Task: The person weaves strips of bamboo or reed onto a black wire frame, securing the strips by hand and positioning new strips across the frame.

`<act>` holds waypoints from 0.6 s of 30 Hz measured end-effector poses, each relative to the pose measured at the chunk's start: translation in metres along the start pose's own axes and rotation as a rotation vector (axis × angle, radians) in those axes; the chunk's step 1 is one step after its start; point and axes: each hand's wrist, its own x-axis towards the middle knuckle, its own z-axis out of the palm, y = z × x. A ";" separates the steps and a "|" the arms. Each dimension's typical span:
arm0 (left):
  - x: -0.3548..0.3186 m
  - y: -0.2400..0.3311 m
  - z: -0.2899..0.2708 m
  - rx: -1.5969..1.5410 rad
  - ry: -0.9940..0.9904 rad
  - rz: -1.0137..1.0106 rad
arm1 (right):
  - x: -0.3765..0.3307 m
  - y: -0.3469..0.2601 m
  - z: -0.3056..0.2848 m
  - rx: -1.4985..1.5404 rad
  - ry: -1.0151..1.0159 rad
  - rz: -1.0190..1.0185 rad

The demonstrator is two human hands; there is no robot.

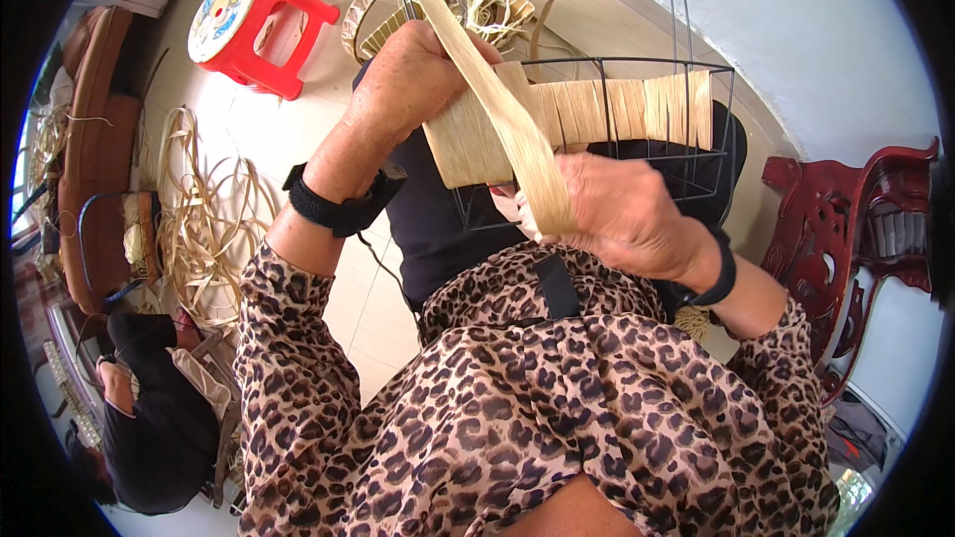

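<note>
A black wire basket frame [602, 62] rests over my lap, its side partly wrapped with pale, flat plant-fibre strips [587, 111]. My left hand [413, 80] is closed at the frame's left end, by the wrapped part; its fingertips are hidden behind a long loose strip. That fibre strip [492, 99] slants across the front of the frame, from above my left hand down to my right. Closed around the strip's lower end is my right hand [622, 209], just below the frame's near edge. Both wrists wear black bands.
A red plastic stool [288, 35] stands at the far left. Beyond my left hand sits a basket with brown wrapped handles [366, 10] and shredded fibre. Loose strips [209, 229] pile on the left floor. Another person [159, 418] sits lower left. A carved dark-red chair [821, 239] is at right.
</note>
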 end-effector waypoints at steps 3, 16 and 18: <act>0.001 -0.004 -0.001 0.088 -0.051 0.096 | -0.015 0.003 0.018 -0.059 0.004 -0.077; -0.037 -0.010 0.018 0.630 0.140 0.748 | -0.018 0.007 0.044 0.079 0.045 -0.072; -0.039 -0.015 0.019 0.632 0.128 0.735 | -0.016 0.005 0.046 0.091 0.056 -0.077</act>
